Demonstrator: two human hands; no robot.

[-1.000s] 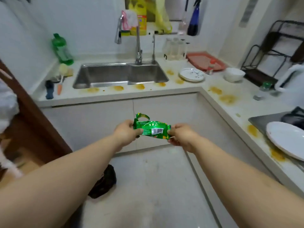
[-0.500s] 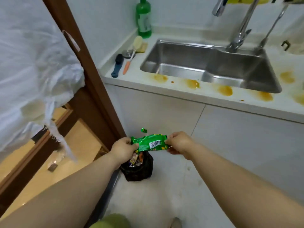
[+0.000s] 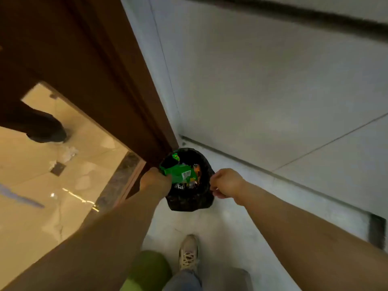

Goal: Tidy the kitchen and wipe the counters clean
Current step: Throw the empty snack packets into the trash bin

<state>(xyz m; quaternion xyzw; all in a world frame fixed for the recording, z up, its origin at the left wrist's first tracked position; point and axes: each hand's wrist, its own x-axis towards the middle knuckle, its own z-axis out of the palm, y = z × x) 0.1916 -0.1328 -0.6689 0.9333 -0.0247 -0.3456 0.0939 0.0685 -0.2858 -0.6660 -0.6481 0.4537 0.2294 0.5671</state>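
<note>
Dropping crumpled green plastic snack wrapper point(image 3: 181, 174), pinched by left hand point(image 3: 155, 180), into floor-standing black plastic rubbish bag point(image 3: 190, 201); right hand point(image 3: 225, 182) pinches rim. Risk: slack rim folds, wrapper lands on floor.

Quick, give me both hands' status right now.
Left hand: grips the green wrapper over the black trash bag.
Right hand: fingers curled at the bag's rim; whether it pinches the rim cannot be told.

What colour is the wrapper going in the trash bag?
Bright green wrapper, with a small white barcode patch, seen in the head view.
</note>
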